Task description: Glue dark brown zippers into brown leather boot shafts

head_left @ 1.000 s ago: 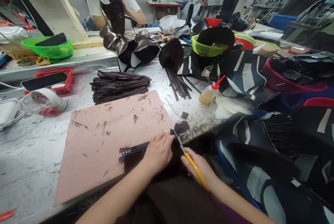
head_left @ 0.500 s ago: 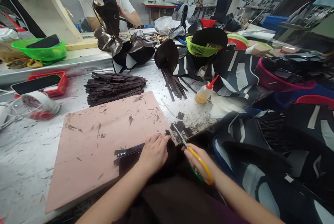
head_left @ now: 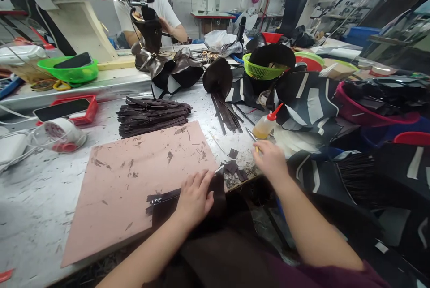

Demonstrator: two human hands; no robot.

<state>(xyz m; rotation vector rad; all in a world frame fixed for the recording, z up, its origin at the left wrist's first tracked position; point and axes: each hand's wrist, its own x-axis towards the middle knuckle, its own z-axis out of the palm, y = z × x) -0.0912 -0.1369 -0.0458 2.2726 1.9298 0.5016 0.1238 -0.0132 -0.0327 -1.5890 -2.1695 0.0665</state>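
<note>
My left hand [head_left: 195, 199] rests flat on a dark brown leather piece [head_left: 217, 191], its fingers stretched out over it. A zipper [head_left: 164, 196] lies along the upper edge of this piece, its frayed tape ends sticking out left of my hand. A small light edge shows at the piece's top right corner. Over the bench's right side, my right hand [head_left: 271, 160] is closed round the scissors [head_left: 258, 149]. Only a bit of yellow handle and a blade show; the rest is hidden by the hand. A glue bottle [head_left: 265, 124] with a red nozzle stands just beyond.
Under the leather is a pink board [head_left: 141, 167]. Behind it lies a stack of dark zippers [head_left: 152, 115]. Dark scraps [head_left: 231, 167] lie by the board's right corner. Leather pieces [head_left: 305, 100] are piled to the right. Across the bench, a person [head_left: 168, 15] works with boots.
My right hand has moved right and away from me with the scissors, from the leather's corner to near the glue bottle. My left hand stays on the leather. The view has shifted slightly.
</note>
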